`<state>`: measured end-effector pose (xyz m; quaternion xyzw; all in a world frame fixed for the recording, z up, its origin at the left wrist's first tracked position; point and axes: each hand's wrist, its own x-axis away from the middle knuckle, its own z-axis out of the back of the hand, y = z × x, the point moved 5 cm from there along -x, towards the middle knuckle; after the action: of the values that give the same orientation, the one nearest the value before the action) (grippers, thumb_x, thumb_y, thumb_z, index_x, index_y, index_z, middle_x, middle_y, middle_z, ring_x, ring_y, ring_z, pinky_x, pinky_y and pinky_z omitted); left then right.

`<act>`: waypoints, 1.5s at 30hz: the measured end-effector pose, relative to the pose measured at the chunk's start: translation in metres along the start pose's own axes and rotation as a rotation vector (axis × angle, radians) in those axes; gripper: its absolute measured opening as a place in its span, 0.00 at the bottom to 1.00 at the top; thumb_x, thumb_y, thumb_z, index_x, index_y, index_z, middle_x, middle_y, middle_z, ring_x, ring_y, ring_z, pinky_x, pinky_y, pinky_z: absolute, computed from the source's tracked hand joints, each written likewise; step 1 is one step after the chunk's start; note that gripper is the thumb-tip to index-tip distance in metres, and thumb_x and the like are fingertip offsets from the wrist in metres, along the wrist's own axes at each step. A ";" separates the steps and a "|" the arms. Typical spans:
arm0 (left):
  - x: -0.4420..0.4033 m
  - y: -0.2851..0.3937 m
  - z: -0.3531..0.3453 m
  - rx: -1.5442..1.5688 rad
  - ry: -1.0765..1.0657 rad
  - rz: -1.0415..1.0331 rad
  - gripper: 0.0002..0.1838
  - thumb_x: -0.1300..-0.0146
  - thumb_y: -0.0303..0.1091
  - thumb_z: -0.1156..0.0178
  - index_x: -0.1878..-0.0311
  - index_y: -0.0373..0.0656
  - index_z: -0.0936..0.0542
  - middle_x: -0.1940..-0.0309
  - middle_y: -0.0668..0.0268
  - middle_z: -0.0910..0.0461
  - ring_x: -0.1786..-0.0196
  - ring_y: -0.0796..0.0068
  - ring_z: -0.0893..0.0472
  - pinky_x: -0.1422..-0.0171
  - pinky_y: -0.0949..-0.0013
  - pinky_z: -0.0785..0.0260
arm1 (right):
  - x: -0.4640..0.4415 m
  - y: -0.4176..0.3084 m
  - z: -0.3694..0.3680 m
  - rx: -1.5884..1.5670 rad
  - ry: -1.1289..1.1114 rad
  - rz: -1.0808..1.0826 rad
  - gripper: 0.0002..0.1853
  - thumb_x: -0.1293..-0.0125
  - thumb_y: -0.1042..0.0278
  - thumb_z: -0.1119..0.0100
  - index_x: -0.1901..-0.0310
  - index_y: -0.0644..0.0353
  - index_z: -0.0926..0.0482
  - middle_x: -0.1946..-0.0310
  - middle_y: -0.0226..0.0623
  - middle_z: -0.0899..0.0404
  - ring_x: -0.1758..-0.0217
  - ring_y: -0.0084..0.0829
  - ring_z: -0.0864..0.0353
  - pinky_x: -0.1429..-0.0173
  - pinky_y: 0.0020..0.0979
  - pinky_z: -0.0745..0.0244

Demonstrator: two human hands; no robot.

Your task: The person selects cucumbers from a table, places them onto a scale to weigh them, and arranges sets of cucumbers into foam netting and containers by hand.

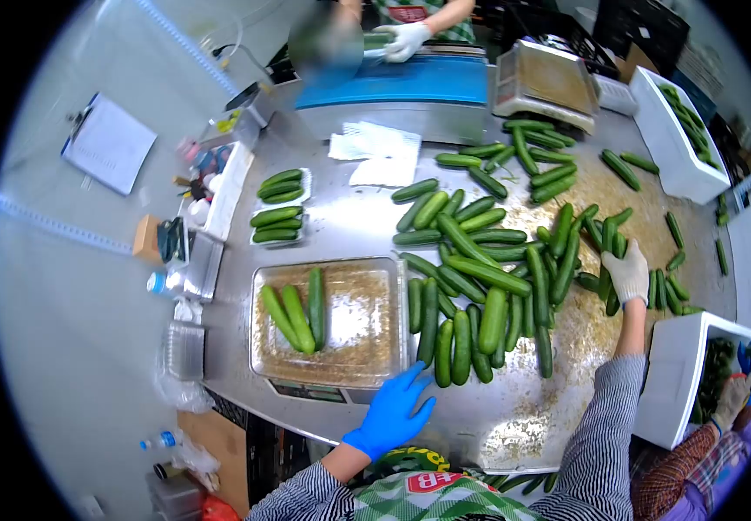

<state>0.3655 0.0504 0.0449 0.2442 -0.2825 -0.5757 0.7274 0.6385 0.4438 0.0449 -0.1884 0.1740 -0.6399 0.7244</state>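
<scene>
My left hand (393,412), in a blue glove, is held palm down with its fingers apart, just right of the scale tray's lower corner; it holds nothing. My right hand (626,271), in a white knitted glove, reaches to the right of the big cucumber pile (488,278). Its fingers curve over a few dark green cucumbers (608,234); whether they grip one is hard to tell. Three cucumbers (296,317) lie in the metal scale tray (367,347). Above it sit two small packed trays of cucumbers (278,224).
Across the table a co-worker's gloved hand (406,40) is over a blue-topped machine (393,87). A weighing scale (545,78) stands beside it. White foam boxes (679,365) line the right edge, with another co-worker's hand (731,399) nearby. White sheets (380,152) lie mid-table.
</scene>
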 end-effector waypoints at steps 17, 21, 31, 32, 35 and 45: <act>0.129 -0.141 0.120 -0.058 0.664 0.018 0.18 0.37 0.33 0.37 0.44 0.39 0.18 0.48 0.52 0.17 0.45 0.49 0.18 0.36 0.55 0.28 | 0.202 -0.283 -0.123 -0.582 -0.500 0.141 0.33 0.36 0.55 0.39 0.38 0.76 0.31 0.42 0.52 0.22 0.42 0.39 0.21 0.34 0.35 0.28; 0.208 -0.275 0.186 -0.144 0.881 0.395 0.21 0.34 0.31 0.39 0.40 0.33 0.23 0.42 0.46 0.22 0.39 0.48 0.23 0.33 0.54 0.32 | 0.215 -0.200 -0.107 -1.388 -0.466 -0.379 0.20 0.27 0.52 0.48 0.44 0.60 0.26 0.56 0.40 0.17 0.66 0.27 0.22 0.65 0.28 0.23; 0.302 -0.493 0.288 -0.751 0.684 0.813 0.22 0.32 0.40 0.41 0.41 0.36 0.23 0.43 0.47 0.22 0.45 0.47 0.21 0.44 0.53 0.28 | 0.362 -0.218 -0.090 -1.562 -0.382 -0.407 0.20 0.29 0.55 0.43 0.44 0.61 0.27 0.63 0.34 0.19 0.74 0.20 0.23 0.77 0.23 0.26; 0.299 -0.491 0.300 -0.745 0.603 0.842 0.20 0.33 0.39 0.40 0.43 0.37 0.21 0.44 0.48 0.21 0.46 0.48 0.20 0.46 0.54 0.27 | 0.357 -0.234 -0.077 -1.624 -0.277 -0.320 0.20 0.29 0.54 0.43 0.45 0.61 0.27 0.63 0.33 0.19 0.75 0.20 0.23 0.77 0.22 0.26; 0.303 -0.513 0.312 -0.569 0.602 0.774 0.15 0.37 0.37 0.36 0.51 0.39 0.17 0.50 0.50 0.18 0.52 0.51 0.18 0.50 0.56 0.26 | 0.362 -0.266 -0.067 -1.647 -0.093 -0.207 0.22 0.29 0.52 0.41 0.44 0.60 0.27 0.67 0.29 0.22 0.76 0.19 0.26 0.75 0.21 0.29; 0.285 -0.514 0.334 -0.600 0.611 0.654 0.11 0.48 0.36 0.35 0.72 0.36 0.15 0.72 0.47 0.18 0.68 0.45 0.18 0.61 0.52 0.26 | 0.401 -0.285 -0.145 -1.193 -0.251 -0.450 0.20 0.28 0.51 0.44 0.47 0.59 0.26 0.72 0.31 0.25 0.79 0.24 0.28 0.79 0.26 0.30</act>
<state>-0.1750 -0.3499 -0.0272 0.0814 0.0577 -0.2774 0.9556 0.3699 0.0067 0.0562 -0.6635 0.3700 -0.5425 0.3585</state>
